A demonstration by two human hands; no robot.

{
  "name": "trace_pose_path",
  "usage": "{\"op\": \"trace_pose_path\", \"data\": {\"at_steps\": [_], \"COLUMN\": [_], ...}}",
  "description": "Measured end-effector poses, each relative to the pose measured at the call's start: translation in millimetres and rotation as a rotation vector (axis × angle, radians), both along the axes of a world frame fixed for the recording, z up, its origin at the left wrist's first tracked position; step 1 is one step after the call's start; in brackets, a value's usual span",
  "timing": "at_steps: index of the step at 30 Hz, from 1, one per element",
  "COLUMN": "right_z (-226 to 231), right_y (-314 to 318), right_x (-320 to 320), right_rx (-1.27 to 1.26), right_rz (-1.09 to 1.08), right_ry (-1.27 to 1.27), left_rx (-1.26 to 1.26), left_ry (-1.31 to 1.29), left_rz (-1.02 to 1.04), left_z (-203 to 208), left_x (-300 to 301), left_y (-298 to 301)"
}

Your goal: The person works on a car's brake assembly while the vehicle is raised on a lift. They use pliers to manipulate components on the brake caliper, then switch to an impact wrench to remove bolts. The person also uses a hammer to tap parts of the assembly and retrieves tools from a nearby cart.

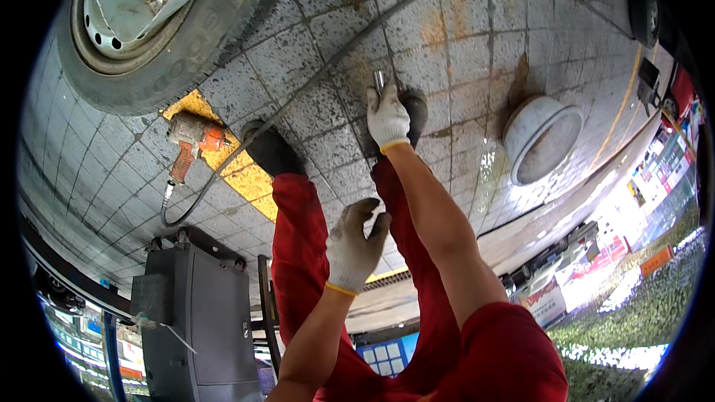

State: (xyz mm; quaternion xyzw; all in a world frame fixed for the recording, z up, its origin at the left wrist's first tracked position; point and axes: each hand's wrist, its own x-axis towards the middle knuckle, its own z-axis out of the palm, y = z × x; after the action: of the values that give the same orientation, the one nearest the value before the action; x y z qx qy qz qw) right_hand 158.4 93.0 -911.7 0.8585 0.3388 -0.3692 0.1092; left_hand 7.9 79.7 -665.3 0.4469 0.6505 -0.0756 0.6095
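My right hand (pixel 389 117), in a white knit glove with a yellow cuff, is closed around a shiny metal socket (pixel 379 80) whose end shows past the fingers. It is held above my right shoe. Lower and to the left, my left hand (pixel 354 244) wears a matching glove with dirty fingertips. Its thumb and fingers are apart, with nothing visible between them. An orange impact wrench (pixel 192 140) lies on the floor at the left, joined to a dark air hose (pixel 328 67).
A wheel with a tyre (pixel 171 74) lies at the upper left; a cut white container (pixel 119 0) with metal nuts rests on it. To the right sits a round whitish basin (pixel 544 141). A grey cabinet (pixel 216 313) stands lower left. The hose arcs across the tiled floor.
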Motion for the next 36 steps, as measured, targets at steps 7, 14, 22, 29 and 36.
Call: {"op": "trace_pose_path", "data": {"at_steps": [7, 14, 22, 29, 36], "right_z": [20, -1, -32, -11, -13], "right_y": [5, 2, -10, -8, -11], "right_x": [-22, -15, 12, -7, -16], "right_rx": [0.495, -0.044, -0.240, -0.091, -0.220], "right_rz": [-0.257, -0.094, -0.019, -0.120, -0.087], "right_ry": [0.098, 0.073, 0.084, -0.010, 0.058], "left_rx": [0.045, 0.088, 0.121, 0.109, 0.084], "left_ry": [-0.035, -0.026, -0.082, -0.064, -0.057], "left_rz": [-0.034, -0.019, -0.043, -0.023, -0.002], "left_z": [4, 0, -6, 6, 0], "left_x": [8, 4, 6, -5, -7], "left_y": [6, 11, 22, 8, 16]}}
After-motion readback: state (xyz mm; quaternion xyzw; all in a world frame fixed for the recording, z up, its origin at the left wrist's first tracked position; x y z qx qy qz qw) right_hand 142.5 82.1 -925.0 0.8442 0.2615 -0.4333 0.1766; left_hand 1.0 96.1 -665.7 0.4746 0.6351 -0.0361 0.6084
